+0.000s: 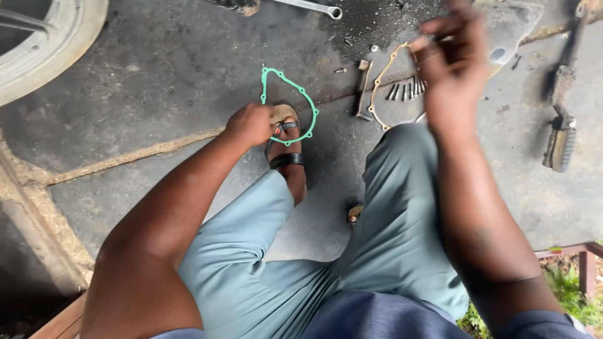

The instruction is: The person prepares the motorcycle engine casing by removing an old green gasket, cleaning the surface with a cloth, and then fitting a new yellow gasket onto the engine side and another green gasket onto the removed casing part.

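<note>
My left hand [251, 123] is closed on the lower edge of a thin green gasket [300, 94], holding it just above my sandalled left foot [286, 154]. My right hand [449, 56] is raised and blurred over the concrete floor, fingers bent; whether it holds something small is unclear. Below it lies a tan gasket [377, 94] with a row of several bolts [405, 91] inside its outline. My knees in grey-green trousers [389, 213] fill the lower middle.
A spanner [311, 7] lies at the top. A small metal tool [363, 88] rests left of the tan gasket. A long dark lever part [562, 107] lies at the right. A wheel rim [50, 44] is at the top left. Grass shows at the bottom right.
</note>
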